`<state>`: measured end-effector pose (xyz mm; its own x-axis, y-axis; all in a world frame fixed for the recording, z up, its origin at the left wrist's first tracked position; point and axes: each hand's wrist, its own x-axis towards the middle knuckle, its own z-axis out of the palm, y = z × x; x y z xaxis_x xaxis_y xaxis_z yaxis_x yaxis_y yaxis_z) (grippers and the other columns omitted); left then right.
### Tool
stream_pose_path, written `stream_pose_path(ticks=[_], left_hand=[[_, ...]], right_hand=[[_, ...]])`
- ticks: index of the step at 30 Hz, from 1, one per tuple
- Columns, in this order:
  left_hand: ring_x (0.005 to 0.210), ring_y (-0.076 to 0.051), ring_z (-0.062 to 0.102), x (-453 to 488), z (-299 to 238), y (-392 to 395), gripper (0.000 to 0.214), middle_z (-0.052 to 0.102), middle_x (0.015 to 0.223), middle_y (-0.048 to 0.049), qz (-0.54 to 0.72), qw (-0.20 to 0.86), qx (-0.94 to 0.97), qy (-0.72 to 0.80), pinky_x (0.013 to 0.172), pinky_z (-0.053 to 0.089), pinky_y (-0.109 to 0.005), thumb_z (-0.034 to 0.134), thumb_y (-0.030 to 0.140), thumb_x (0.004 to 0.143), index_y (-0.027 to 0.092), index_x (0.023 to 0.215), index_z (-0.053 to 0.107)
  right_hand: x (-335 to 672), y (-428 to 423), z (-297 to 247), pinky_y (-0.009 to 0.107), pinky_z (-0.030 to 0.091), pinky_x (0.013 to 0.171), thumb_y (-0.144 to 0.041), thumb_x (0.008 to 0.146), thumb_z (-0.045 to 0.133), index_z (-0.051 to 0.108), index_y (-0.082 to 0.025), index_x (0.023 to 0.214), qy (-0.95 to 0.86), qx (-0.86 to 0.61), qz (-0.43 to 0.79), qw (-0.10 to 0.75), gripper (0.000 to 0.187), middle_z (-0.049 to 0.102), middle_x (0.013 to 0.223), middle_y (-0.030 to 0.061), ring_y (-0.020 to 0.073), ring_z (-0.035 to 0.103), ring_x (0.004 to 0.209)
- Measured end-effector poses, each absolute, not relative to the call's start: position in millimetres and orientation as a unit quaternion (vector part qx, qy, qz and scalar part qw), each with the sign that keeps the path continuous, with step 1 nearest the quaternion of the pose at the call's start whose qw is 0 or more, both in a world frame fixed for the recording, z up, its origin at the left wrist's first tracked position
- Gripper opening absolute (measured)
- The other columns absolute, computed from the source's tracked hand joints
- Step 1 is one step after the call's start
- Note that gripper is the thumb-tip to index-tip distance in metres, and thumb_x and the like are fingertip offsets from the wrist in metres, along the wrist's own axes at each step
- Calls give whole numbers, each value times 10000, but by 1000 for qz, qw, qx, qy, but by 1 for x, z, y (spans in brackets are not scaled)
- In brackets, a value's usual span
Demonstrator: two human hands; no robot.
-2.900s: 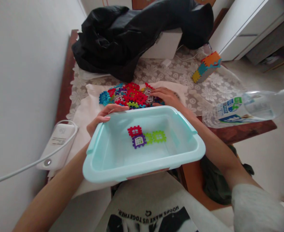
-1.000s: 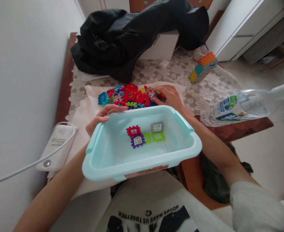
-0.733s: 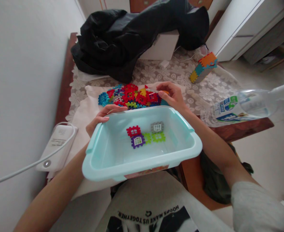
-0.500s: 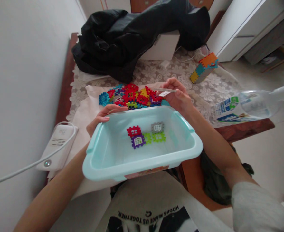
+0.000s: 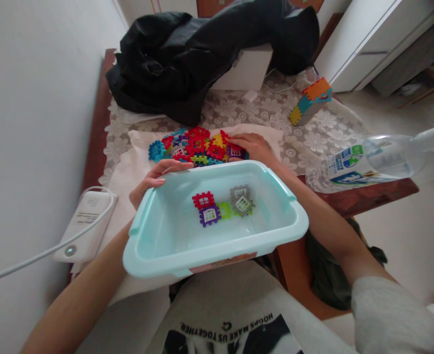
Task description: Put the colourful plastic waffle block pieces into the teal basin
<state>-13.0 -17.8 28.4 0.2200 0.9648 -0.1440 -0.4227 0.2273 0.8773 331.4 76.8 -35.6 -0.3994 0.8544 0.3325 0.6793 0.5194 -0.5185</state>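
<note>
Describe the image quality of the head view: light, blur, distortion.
Head view: soft, even daylight, no hard shadows; wide-angle lens bends the wall and table edge; the plastic bottle and grey sleeve at the right edge are smeared; the tub, the toy tiles, the left hand and right hand are fairly sharp.

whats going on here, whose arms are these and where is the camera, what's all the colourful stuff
The camera sits on a person's head, looking down, so both bare arms are their own. The left hand grips the rim of a pale blue plastic tub. Inside the tub lie a few window-shaped toy tiles: red, purple, green and grey. The right hand rests on a pile of colourful interlocking tiles lying on a white cloth on the table; I cannot tell whether it grips one. Further back are a black jacket, a built block, a water bottle and a white charger.
</note>
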Motion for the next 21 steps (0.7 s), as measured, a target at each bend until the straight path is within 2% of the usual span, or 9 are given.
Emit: stream_pose_path(ticks=[3, 5, 8, 11, 15, 18, 21], left_hand=[[1198, -326, 834, -17, 33, -18, 397, 919, 1258, -84, 483, 707, 373, 358, 1054, 630, -373, 769, 244, 780, 188, 1154, 887], [1199, -321, 832, -18, 34, -18, 394, 918, 1271, -63, 476, 710, 381, 352, 1075, 622, -379, 763, 245, 802, 205, 1172, 889], [1177, -331, 831, -19, 34, -18, 404, 918, 1256, -83, 471, 710, 388, 351, 1043, 626, -385, 768, 261, 791, 186, 1169, 886], [1195, -333, 821, -19, 34, -18, 396, 907, 1266, -86, 474, 707, 379, 363, 1063, 618, -399, 763, 252, 816, 194, 1190, 878], [1203, -355, 809, -17, 41, -21, 379, 897, 1235, -113, 468, 707, 379, 371, 1072, 602, -414, 805, 255, 786, 178, 1150, 876], [1276, -360, 788, -14, 50, -25, 344, 889, 1285, -110, 468, 703, 372, 385, 1097, 587, -411, 786, 247, 840, 183, 1166, 878], [1299, -353, 778, -12, 54, -27, 313, 892, 1309, -95, 462, 697, 378, 397, 1120, 584, -402, 772, 240, 863, 188, 1148, 889]], right_hand=[[332, 78, -40, 600, 479, 1329, -579, 1056, 836, 866, -260, 1454, -836, -457, 136, 270, 511, 824, 1529, 145, 404, 727, 1429], [331, 78, -38, 581, 505, 1293, -537, 1071, 820, 905, -259, 1354, -829, -456, 134, 295, 405, 864, 1411, 136, 384, 759, 1340], [329, 75, -34, 540, 553, 1223, -477, 1109, 754, 934, -262, 1247, -813, -449, 154, 336, 313, 869, 1319, 125, 349, 775, 1253], [328, 71, -29, 499, 596, 1120, -498, 1119, 726, 945, -257, 1150, -785, -452, 175, 387, 327, 835, 1226, 118, 317, 758, 1160], [326, 68, -22, 434, 603, 914, -706, 1064, 785, 906, -243, 950, -713, -465, 222, 475, 491, 735, 938, 64, 252, 677, 908], [324, 67, -14, 355, 564, 747, -818, 959, 864, 868, -280, 1014, -622, -416, 366, 554, 542, 724, 905, 14, 195, 623, 782], [321, 61, -1, 330, 566, 703, -808, 847, 974, 810, -329, 1021, -533, -337, 481, 608, 535, 693, 879, -25, 173, 591, 727]])
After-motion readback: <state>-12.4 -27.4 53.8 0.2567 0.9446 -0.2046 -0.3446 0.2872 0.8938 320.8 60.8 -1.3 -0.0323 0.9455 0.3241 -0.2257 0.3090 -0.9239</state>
